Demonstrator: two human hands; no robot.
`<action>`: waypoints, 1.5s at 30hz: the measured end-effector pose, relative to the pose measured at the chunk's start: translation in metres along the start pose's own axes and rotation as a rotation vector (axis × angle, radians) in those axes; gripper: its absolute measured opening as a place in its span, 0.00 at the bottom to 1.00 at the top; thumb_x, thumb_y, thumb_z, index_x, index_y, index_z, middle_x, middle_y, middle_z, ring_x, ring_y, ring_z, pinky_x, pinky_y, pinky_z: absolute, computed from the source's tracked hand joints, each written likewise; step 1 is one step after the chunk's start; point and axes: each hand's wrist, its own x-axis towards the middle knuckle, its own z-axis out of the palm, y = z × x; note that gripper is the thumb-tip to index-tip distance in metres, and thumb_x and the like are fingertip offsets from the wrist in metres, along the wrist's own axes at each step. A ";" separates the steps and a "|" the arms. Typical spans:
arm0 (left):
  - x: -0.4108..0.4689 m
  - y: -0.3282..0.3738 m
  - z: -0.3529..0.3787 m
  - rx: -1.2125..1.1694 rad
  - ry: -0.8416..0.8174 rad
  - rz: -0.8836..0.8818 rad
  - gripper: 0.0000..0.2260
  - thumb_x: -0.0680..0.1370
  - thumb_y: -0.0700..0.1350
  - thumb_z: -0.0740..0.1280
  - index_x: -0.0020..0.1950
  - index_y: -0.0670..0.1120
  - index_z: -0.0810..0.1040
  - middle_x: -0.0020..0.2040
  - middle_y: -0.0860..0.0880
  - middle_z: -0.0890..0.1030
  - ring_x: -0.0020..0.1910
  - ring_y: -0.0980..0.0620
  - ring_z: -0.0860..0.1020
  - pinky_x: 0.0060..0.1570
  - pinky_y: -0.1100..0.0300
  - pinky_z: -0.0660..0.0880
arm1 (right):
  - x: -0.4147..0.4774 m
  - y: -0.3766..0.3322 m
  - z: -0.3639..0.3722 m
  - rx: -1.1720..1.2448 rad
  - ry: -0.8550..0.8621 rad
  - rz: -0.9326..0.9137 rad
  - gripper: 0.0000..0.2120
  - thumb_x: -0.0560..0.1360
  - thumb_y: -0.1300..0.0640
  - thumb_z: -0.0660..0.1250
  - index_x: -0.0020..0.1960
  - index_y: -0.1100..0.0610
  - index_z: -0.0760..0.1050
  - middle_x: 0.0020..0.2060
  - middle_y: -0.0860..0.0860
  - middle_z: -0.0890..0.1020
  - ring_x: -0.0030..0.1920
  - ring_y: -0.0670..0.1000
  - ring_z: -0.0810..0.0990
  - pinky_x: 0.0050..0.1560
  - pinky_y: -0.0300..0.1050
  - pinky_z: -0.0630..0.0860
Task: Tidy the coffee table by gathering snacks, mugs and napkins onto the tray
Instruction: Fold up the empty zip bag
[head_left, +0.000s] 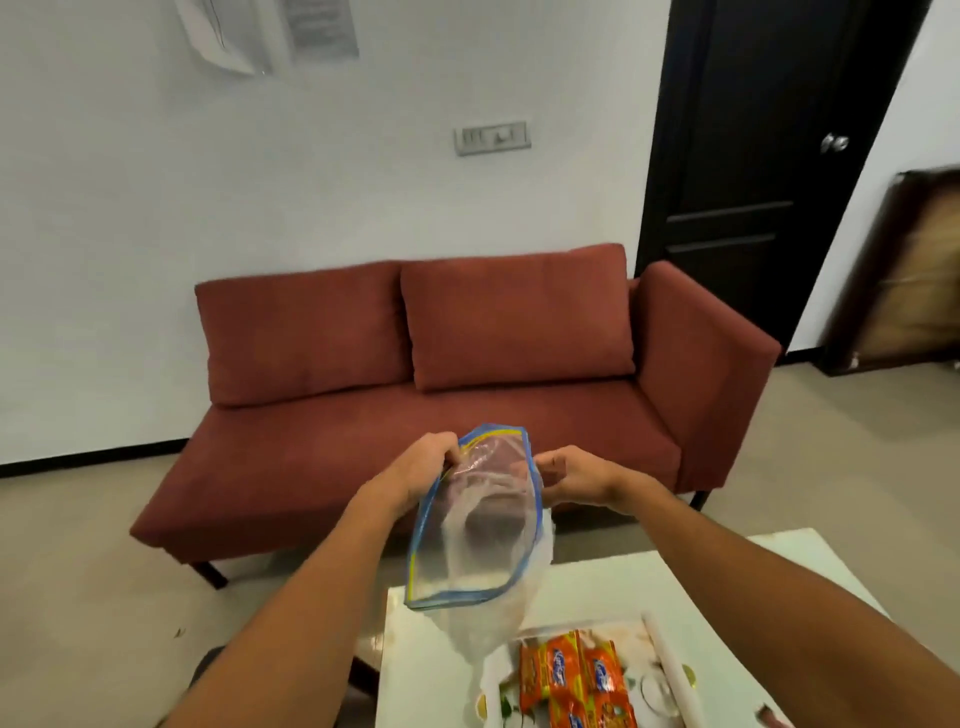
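The left hand (431, 467) grips the clear blue-edged pouch (472, 535) at its upper left, and the right hand (571, 478) pinches its right edge. Its long axis hangs top to bottom at mid-frame, above the counter (675, 582) and up-left of the tray (672, 665) with its snack packets (571, 675).

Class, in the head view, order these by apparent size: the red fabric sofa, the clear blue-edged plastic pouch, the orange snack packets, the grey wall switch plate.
1. red fabric sofa
2. clear blue-edged plastic pouch, enlarged by nearness to the camera
3. orange snack packets, partly out of frame
4. grey wall switch plate
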 end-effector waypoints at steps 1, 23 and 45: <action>-0.001 0.014 -0.007 -0.035 -0.025 -0.026 0.12 0.67 0.45 0.56 0.24 0.43 0.69 0.22 0.46 0.70 0.21 0.52 0.65 0.26 0.60 0.64 | -0.004 -0.012 -0.005 0.044 -0.011 0.000 0.16 0.73 0.66 0.76 0.59 0.66 0.81 0.56 0.58 0.85 0.54 0.51 0.83 0.60 0.48 0.79; -0.019 0.067 -0.007 -0.270 0.163 0.320 0.09 0.75 0.34 0.73 0.45 0.48 0.84 0.39 0.45 0.84 0.38 0.46 0.81 0.32 0.59 0.78 | -0.067 -0.126 -0.064 0.381 0.667 -0.319 0.15 0.75 0.56 0.75 0.54 0.65 0.78 0.46 0.67 0.83 0.45 0.61 0.81 0.53 0.67 0.78; -0.023 0.146 0.014 -0.300 0.192 0.484 0.18 0.73 0.26 0.61 0.37 0.44 0.85 0.45 0.49 0.84 0.42 0.49 0.81 0.43 0.58 0.79 | -0.123 -0.119 -0.145 0.363 0.657 -0.413 0.22 0.74 0.79 0.63 0.46 0.56 0.88 0.46 0.58 0.88 0.44 0.56 0.86 0.49 0.50 0.82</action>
